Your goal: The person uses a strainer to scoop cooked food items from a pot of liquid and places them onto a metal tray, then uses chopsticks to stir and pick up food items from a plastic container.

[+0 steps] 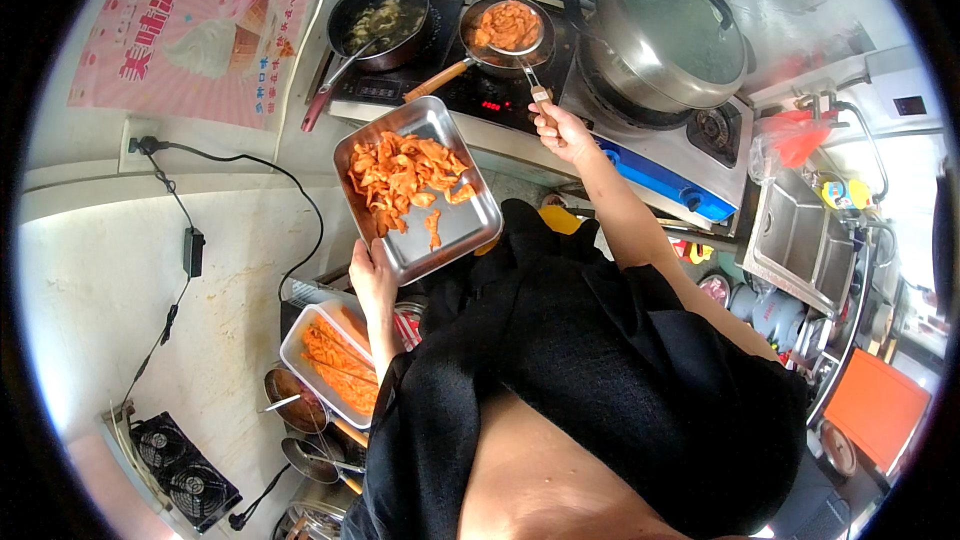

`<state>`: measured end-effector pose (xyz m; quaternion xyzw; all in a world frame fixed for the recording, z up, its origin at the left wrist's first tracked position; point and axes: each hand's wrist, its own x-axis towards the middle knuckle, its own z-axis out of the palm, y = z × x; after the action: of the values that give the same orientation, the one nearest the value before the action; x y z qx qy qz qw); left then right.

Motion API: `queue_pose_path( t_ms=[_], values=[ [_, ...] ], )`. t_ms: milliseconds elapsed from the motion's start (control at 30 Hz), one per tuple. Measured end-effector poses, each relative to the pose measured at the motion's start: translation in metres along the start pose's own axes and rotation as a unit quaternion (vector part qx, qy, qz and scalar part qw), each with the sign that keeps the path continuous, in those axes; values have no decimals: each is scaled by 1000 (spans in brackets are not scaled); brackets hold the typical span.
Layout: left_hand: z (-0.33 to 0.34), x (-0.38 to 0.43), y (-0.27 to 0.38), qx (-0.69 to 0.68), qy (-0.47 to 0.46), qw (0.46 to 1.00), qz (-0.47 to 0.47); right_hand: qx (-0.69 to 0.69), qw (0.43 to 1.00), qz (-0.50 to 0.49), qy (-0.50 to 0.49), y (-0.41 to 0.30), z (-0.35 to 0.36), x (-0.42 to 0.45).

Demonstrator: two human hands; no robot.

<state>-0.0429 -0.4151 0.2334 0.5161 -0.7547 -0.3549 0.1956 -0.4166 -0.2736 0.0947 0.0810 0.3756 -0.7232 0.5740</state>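
Observation:
My left hand (373, 277) grips the near left edge of a rectangular metal tray (469, 231), which holds orange-coated meat pieces (401, 172) heaped towards its far left. My right hand (561, 131) is closed round the handle of a wire strainer (537, 84). The strainer's bowl carries more coated pieces (510, 25) and is over a small wooden-handled pan (550, 52) on the cooktop. To the left, a dark pot (337, 22) holds liquid with pale food in it, and a red-handled utensil (319, 106) leans out over its rim.
A large lidded steel pot (637, 52) stands on the right of the stove beside a bare gas burner (712, 131). A steel sink (795, 229) lies further right. At lower left are a plastic tub (298, 349) of orange food and pans (281, 390). A black cable (319, 195) hangs along the wall.

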Motion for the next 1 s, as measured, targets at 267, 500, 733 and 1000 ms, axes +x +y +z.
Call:
queue_pose_path(
  t_ms=[267,500,733,1000],
  values=[
    [0,0,-9,18,-7,1000,4,-71,994,-69,46,0,4,-9],
    [-1,-3,-2,2,-18,1000,-10,-64,995,-70,35,-4,6,-13],
    [4,-1,-13,-4,-7,1000,7,-11,1000,-17,-20,-11,6,-12],
    [-1,-4,-2,27,-12,1000,0,-29,999,-34,13,-14,9,-4]
  ],
)
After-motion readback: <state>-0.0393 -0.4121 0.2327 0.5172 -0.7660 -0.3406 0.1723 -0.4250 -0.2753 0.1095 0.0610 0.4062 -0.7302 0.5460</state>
